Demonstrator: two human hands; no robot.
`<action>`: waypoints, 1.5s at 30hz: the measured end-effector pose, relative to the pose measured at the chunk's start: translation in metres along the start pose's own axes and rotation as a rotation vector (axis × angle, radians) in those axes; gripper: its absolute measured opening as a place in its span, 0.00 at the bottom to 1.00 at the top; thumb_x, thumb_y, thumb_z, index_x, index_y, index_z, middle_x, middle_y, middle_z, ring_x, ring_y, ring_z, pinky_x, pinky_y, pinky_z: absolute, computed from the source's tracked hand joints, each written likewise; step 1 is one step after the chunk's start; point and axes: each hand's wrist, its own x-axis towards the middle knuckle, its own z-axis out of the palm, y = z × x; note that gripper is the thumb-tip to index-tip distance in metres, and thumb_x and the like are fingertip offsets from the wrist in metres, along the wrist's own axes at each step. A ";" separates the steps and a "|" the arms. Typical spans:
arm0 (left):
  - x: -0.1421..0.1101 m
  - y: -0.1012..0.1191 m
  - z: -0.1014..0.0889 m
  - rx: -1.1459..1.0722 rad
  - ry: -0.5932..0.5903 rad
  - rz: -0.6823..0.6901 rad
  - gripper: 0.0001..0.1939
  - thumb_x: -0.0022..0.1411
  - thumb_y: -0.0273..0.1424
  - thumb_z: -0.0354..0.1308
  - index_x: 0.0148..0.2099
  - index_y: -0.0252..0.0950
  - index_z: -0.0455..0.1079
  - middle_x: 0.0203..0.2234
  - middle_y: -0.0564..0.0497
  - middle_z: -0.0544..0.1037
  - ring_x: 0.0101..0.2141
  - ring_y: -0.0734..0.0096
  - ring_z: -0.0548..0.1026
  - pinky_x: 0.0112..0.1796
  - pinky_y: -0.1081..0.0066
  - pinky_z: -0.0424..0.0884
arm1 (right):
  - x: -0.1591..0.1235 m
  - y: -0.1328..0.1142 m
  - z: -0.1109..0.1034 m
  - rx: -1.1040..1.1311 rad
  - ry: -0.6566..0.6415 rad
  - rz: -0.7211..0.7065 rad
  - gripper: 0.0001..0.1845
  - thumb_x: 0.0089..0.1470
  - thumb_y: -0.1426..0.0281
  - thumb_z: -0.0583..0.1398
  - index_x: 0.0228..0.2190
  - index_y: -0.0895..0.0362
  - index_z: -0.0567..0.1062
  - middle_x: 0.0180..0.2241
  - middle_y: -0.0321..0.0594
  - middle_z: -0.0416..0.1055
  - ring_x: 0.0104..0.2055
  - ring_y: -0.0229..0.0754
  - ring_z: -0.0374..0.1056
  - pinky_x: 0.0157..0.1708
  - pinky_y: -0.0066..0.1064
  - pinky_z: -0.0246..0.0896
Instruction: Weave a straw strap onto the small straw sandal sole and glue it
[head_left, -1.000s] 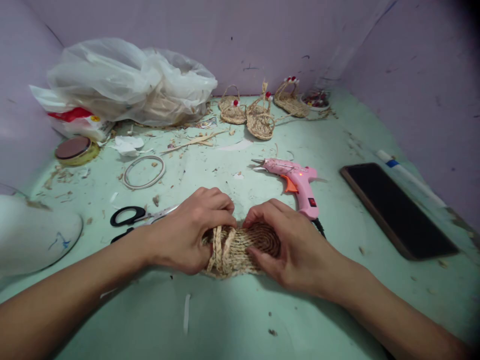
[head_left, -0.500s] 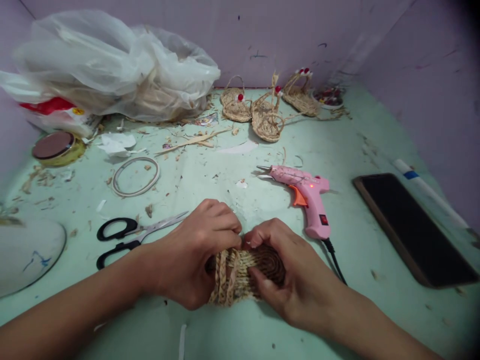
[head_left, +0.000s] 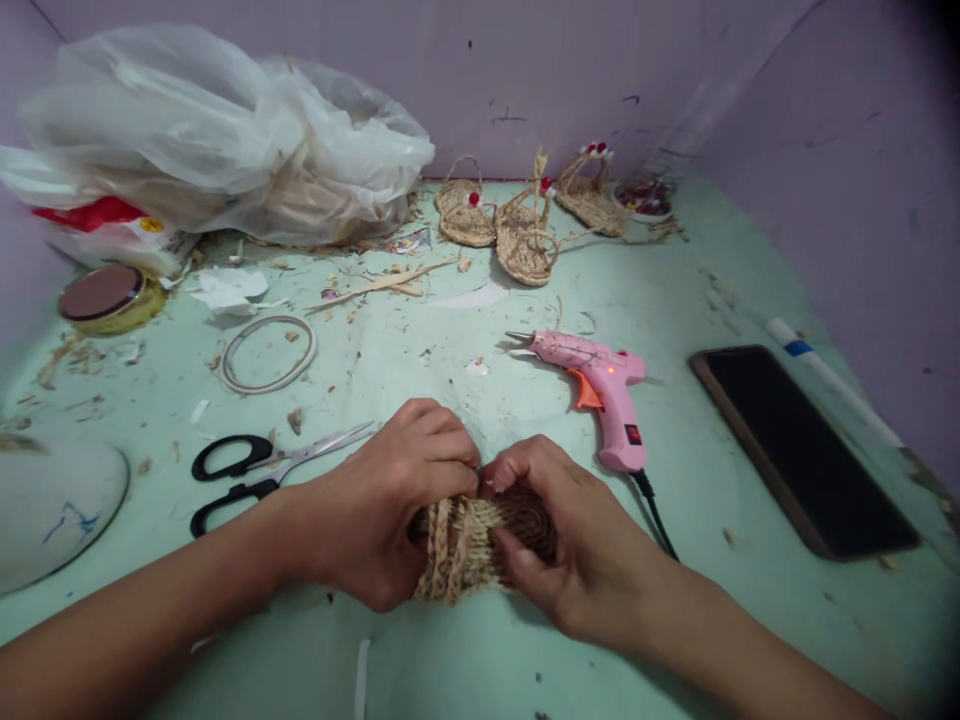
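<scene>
The woven piece is gripped between the left hand and right hand, seemingly being shaped. For the next move, an even, gentle pinch seems called for.

No legible text, label, brand or number observed; the red-and-white packet beyond the left hand bears printing too small to read.

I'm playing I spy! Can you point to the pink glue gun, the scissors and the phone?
Pink glue gun [head_left: 618, 410]: head view, on its handle.
Scissors [head_left: 306, 452]: head view, on the metal blades.
Phone [head_left: 806, 445]: head view, on its dark screen.
</scene>
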 end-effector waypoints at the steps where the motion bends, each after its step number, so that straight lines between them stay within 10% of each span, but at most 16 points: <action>1: 0.000 0.000 0.000 0.001 0.001 0.001 0.17 0.35 0.22 0.52 0.33 0.36 0.64 0.27 0.49 0.67 0.31 0.64 0.63 0.37 0.59 0.57 | 0.000 0.000 0.000 -0.001 0.000 0.001 0.20 0.41 0.81 0.56 0.37 0.53 0.59 0.35 0.38 0.60 0.36 0.40 0.59 0.30 0.30 0.55; 45: 0.003 0.001 0.000 0.035 -0.030 0.013 0.20 0.35 0.22 0.52 0.36 0.37 0.65 0.27 0.49 0.67 0.32 0.63 0.63 0.38 0.58 0.58 | 0.003 0.001 0.001 -0.036 0.023 -0.048 0.20 0.38 0.82 0.56 0.35 0.54 0.59 0.33 0.38 0.62 0.36 0.42 0.59 0.32 0.32 0.55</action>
